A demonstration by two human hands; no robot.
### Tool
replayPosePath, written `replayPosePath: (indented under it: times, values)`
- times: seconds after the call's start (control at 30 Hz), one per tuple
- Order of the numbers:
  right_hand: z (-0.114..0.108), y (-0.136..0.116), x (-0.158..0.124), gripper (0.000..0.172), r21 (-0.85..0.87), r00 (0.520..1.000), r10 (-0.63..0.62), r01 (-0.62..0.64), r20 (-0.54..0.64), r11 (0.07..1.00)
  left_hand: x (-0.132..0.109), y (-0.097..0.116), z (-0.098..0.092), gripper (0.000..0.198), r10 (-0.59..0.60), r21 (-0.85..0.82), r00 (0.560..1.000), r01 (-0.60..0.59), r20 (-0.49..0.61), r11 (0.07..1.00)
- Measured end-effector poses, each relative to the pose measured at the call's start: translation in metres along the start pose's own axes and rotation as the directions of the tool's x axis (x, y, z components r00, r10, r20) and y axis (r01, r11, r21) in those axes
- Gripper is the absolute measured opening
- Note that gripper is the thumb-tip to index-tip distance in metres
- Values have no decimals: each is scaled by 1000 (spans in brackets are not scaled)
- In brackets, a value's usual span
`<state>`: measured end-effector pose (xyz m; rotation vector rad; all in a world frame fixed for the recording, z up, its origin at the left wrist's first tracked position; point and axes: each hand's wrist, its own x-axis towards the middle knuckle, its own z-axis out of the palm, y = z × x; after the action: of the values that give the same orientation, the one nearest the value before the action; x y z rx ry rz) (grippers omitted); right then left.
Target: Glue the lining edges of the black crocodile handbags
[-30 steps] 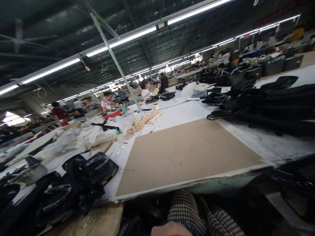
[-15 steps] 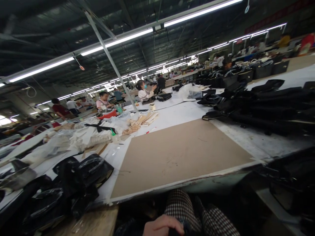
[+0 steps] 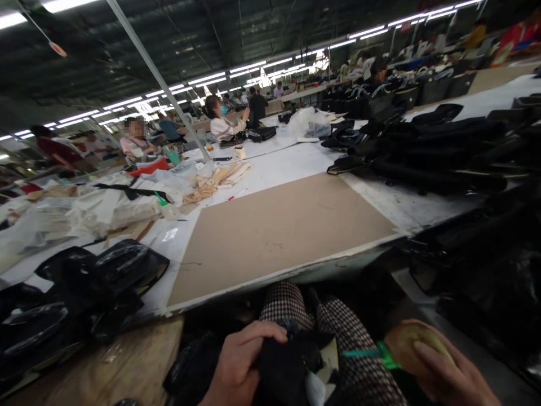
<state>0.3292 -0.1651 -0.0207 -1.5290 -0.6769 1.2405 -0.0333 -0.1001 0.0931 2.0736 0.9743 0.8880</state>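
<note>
My left hand (image 3: 242,359) is closed on a black bag piece (image 3: 282,366) above my lap. Pale yellowish and whitish edges show on the right side of that piece. In my right hand (image 3: 443,366) is a squeeze glue bottle (image 3: 408,344), yellowish, with a green cap and a long thin green nozzle (image 3: 361,353). The nozzle points left toward the black piece, and a small gap lies between them. What the fingers of my left hand cover underneath is hidden.
A brown board (image 3: 274,225) lies on the white table (image 3: 279,160). Black bag parts are piled at the right (image 3: 422,152) and left (image 3: 101,270). Another green-tipped bottle (image 3: 168,208) stands near plastic and pale strips. Co-workers sit beyond.
The view has tilted down. My left hand now shows with the black bag piece, and my right hand has come into view holding the glue bottle.
</note>
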Motion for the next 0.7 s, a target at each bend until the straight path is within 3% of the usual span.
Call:
replayPosePath:
  times: [0.17,0.33,0.7]
  values:
    - [4,-11,-7,53,-42,997,25,-22,78,999,-1,6,2,42,-59,11,998,59,16,998]
    - [5,-10,-5,55,-176,998,-8,19,65,984,-1,5,3,45,-53,21,998,53,36,998]
    - [17,-17,13,54,-211,993,6,19,119,977,3,9,4,39,-34,50,999,33,26,998]
